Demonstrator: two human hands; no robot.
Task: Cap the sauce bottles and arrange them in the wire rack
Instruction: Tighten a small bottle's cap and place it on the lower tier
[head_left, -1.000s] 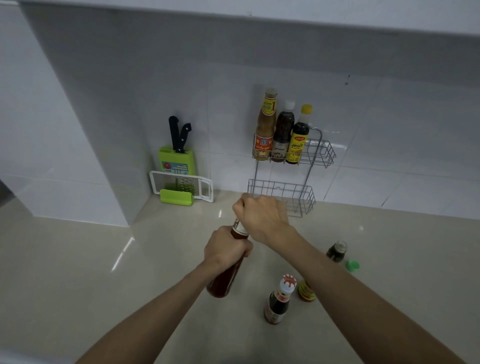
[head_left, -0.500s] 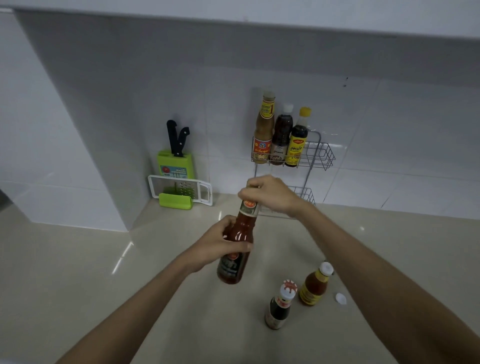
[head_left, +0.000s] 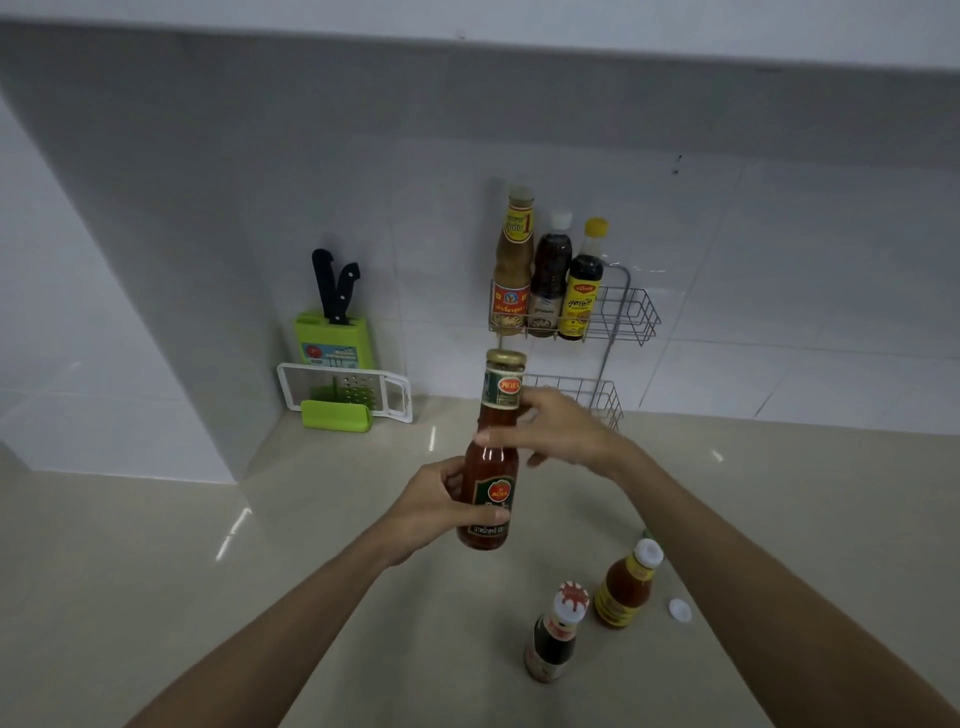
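On the counter at about 5 o'clock stand a dark sauce bottle and an orange sauce bottle, a loose white cap just beside them. At centre the left hand is wrapped around the lower body of the red sauce bottle, held upright and capped. The right hand, fingers loosely spread, touches its neck. At 12 o'clock the wire rack holds three bottles in its upper basket.

Upper tier of the two-tier wire rack: three capped sauce bottles fill left side; right side open. Lower basket unobstructed.
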